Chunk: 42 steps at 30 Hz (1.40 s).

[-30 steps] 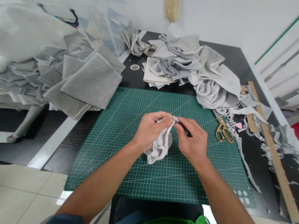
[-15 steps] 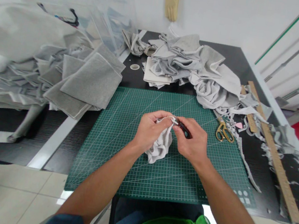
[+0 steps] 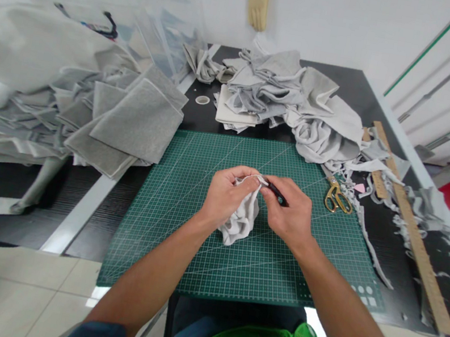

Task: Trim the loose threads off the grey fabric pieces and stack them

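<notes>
Over the middle of the green cutting mat (image 3: 176, 252), my left hand (image 3: 227, 195) is closed on a bunched piece of light grey fabric (image 3: 239, 223), which hangs down below the fingers. My right hand (image 3: 289, 211) grips a small black-handled tool (image 3: 277, 194). Its tip meets the fabric's upper edge, right by my left thumb. The fingers hide most of the tool, so its exact kind cannot be made out. Both hands are close together, almost touching at the fabric edge.
Gold-handled scissors (image 3: 337, 198) lie at the mat's right edge, near fabric scraps and a long wooden ruler (image 3: 416, 235). Grey cloth pieces (image 3: 134, 119) are stacked at left, with a crumpled fabric heap (image 3: 273, 84) behind the mat. A clear plastic box (image 3: 162, 26) stands at back left.
The black-handled tool has turned slightly in my right fingers, and its metal tip shows less. My left hand and the fabric stay almost where they were.
</notes>
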Available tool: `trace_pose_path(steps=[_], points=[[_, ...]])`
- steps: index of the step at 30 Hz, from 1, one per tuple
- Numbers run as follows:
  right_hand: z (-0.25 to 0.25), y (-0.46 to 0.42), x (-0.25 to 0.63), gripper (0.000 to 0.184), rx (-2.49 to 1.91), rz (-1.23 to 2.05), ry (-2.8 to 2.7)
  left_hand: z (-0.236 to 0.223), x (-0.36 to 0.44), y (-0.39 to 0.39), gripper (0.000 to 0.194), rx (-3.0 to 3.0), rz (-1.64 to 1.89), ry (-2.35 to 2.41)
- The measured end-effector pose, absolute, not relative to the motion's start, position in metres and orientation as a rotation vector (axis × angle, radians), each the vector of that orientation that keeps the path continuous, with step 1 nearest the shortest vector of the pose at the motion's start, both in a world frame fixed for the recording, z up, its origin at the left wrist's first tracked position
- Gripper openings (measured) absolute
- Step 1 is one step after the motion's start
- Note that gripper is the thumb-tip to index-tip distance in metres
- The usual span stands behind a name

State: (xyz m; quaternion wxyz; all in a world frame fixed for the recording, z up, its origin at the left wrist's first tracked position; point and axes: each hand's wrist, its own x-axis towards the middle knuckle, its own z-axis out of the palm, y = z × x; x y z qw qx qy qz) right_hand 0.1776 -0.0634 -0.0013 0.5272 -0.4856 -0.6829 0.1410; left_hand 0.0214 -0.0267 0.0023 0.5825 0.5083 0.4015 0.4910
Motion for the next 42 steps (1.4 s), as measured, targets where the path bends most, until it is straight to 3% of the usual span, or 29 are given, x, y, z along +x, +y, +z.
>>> trace_pose_path(steps=[28,34,42], points=[[-0.006,-0.062,0.181,0.019,-1.166,0.348,-1.575,0.001,0.022,-0.025,0.017,1.166,1.178,0.949],[-0.008,-0.06,0.184,0.021,-1.232,0.503,-1.409,0.006,0.023,-0.027,0.013,1.308,1.218,1.06],[0.005,-0.06,0.184,0.03,-1.198,1.034,-1.333,0.002,0.026,-0.033,0.008,1.592,1.239,1.102]])
